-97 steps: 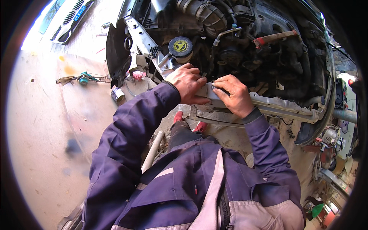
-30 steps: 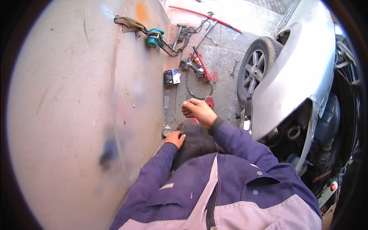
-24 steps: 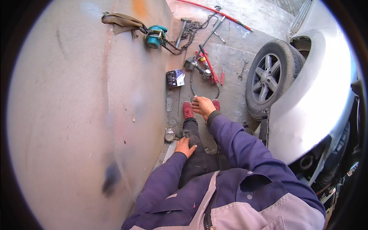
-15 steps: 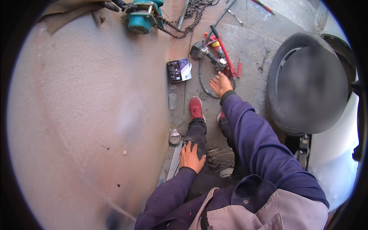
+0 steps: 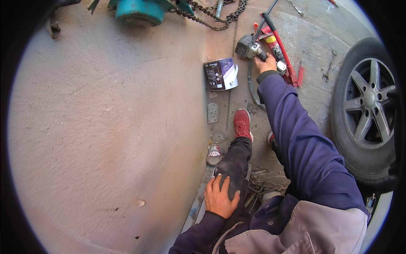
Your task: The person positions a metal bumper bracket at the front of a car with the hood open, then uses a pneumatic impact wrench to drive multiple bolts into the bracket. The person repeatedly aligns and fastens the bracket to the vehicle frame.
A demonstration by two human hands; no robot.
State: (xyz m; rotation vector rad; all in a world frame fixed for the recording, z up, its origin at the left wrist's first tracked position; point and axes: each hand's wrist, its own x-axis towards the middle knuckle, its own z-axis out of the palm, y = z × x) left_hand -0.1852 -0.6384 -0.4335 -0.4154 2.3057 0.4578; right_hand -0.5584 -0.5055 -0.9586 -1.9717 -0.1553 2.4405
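Note:
My right hand (image 5: 265, 64) has its fingers wrapped round the grip of a cordless power tool (image 5: 248, 47). The tool has a dark battery block at one end and a silvery metal head at the other, and it lies beside a red hydraulic hand pump (image 5: 275, 45). My hand covers part of its body, so its exact kind is hard to make out. My left hand (image 5: 220, 198) lies on my left knee with the fingers spread and nothing in it.
A spoked wheel (image 5: 368, 100) with its tyre stands at the right. Left is a pale wall (image 5: 105, 106); along it sit a paint bucket (image 5: 221, 75) and a can (image 5: 214, 153). A teal chain hoist (image 5: 139, 12) and chain (image 5: 215, 26) are farther off. A wrench (image 5: 329, 65) lies near the wheel.
My right hand has reached forward and closed on the power tool. The view has shifted, so the floor things appear farther right. My left hand stays on the knee.

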